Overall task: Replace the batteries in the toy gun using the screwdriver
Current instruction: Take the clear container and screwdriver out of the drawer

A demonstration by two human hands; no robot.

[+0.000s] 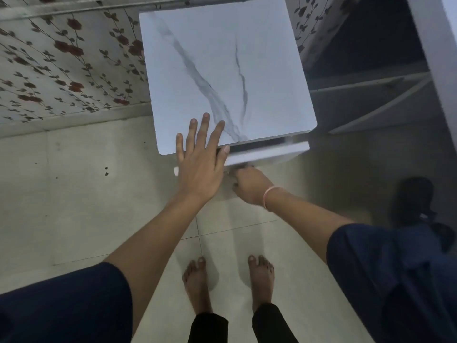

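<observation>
- Your bare feet (pixel 195 280) stand on pale floor tiles (pixel 74 194) at 6 o'clock.
- Your right hand (pixel 248 185), a pink band (pixel 268 196) on its wrist, curls its fingers under the drawer front (pixel 272 154), which stands slightly out.
- Your left hand (pixel 200 154) lies flat, fingers straight and spread, on the marble-patterned cabinet top (pixel 222 70) at its 7 o'clock corner.
- Where the toy gun and screwdriver lie cannot be told.

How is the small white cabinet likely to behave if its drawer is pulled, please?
The cabinet probably slides or tips easily: the left hand presses flat on its top while the right hand grips the drawer, which suggests bracing. The smooth tiled floor likely offers little grip. The thin drawer front hints at light board, not stone.
</observation>
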